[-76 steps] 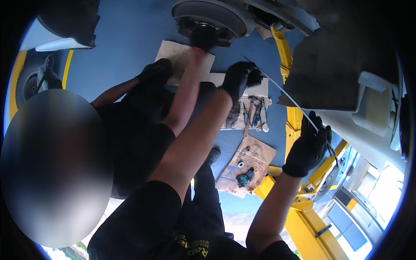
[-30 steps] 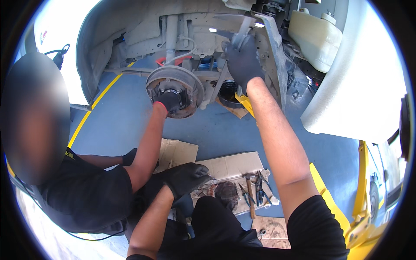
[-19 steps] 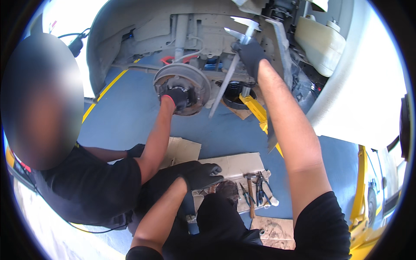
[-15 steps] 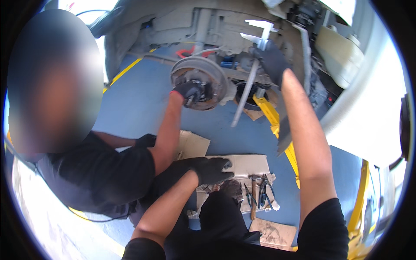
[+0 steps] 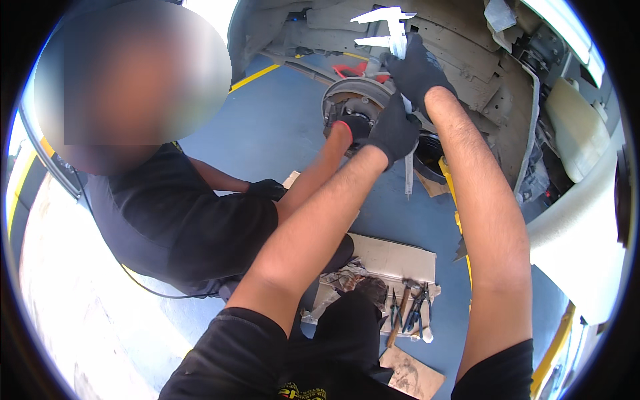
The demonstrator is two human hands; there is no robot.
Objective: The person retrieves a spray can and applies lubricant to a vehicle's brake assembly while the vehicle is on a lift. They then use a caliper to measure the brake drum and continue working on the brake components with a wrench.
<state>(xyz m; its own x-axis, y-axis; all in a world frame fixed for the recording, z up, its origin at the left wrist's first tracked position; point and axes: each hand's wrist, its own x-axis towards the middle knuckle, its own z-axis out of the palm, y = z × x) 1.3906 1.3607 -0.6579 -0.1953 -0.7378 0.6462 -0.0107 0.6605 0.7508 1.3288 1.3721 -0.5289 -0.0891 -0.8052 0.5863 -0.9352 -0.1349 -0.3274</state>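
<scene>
Head view: gloved right hand (image 5: 420,75) clasps a silver caliper (image 5: 398,44); left hand (image 5: 395,131) curls around its beam. Pliers (image 5: 415,312) lie near the right edge of the cardboard (image 5: 400,257).

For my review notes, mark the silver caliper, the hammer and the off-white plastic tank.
Silver caliper (image 5: 399,41): head view, on the bare metal at its upper end.
Hammer (image 5: 401,314): head view, on the middle of its wooden handle.
Off-white plastic tank (image 5: 576,132): head view, on its side wall.
</scene>
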